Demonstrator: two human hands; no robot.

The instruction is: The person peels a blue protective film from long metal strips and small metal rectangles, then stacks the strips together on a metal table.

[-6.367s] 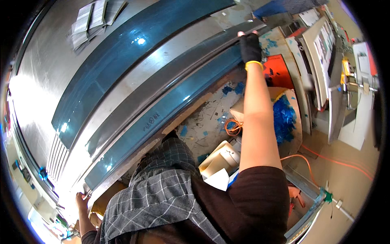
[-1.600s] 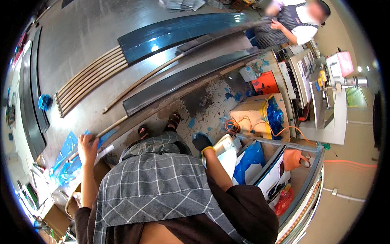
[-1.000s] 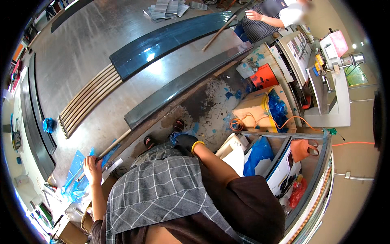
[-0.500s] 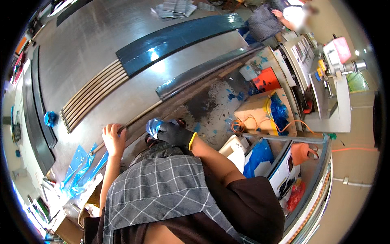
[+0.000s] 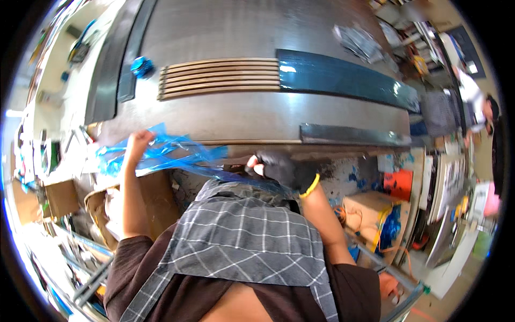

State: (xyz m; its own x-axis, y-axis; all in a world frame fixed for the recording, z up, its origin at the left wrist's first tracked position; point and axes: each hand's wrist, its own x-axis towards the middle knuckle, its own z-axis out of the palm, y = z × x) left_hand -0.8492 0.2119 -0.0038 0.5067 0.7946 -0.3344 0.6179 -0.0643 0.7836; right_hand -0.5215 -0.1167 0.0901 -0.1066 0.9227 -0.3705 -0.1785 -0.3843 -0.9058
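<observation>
**Head view: blue film stretched between two hands at the bench edge**

Head camera looks down over a grey checked apron [image 5: 252, 236] to a long grey workbench [image 5: 225, 115]. The left hand [image 5: 138, 142], bare, is raised at the bench's near edge with its fingers closed into a crumpled bunch of blue plastic film [image 5: 161, 155]. The right hand [image 5: 279, 166], in a dark glove with a yellow cuff, is clenched low against the same edge, and the film's thin tail runs to it; whether the glove actually pinches the film or only presses beside it I cannot tell. Held apart like this, the hands keep the sheet strung out along the edge rather than letting it fold on itself.

On the bench, a row of pale wooden slats [image 5: 220, 78] lies side by side, touching, with a long dark blue panel [image 5: 343, 80] butted against their right end. A shorter grey strip [image 5: 354, 134] lies nearer the edge, just beyond the gloved hand. A small blue round object [image 5: 142, 67] sits left of the slats. Cardboard boxes [image 5: 370, 212] and an orange container [image 5: 398, 185] crowd the floor at right, where another person [image 5: 475, 102] stands apart.
</observation>
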